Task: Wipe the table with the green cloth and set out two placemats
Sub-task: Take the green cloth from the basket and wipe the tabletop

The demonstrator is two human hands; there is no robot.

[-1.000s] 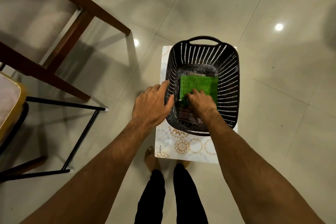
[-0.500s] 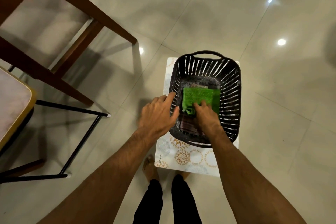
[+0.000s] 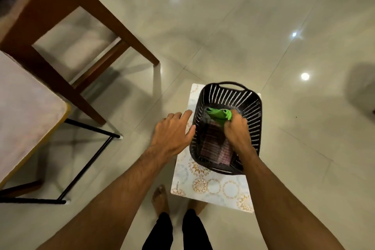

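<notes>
Head view: the basket [image 3: 256,128] sits on a patterned board [image 3: 211,186]. Just outside its left wall the left grip [image 3: 172,134] is spread, holding nothing. Inside it, above reddish placemats [image 3: 211,145], the right grip [image 3: 236,131] pinches the green cloth [image 3: 218,114], bunched toward its far end.

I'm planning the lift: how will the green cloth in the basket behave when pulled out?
Probably floppy: the green cloth bunches into folds where the right hand grips it. Likely light, as one hand gathers it. Its loose end may drag over the basket rim.
</notes>
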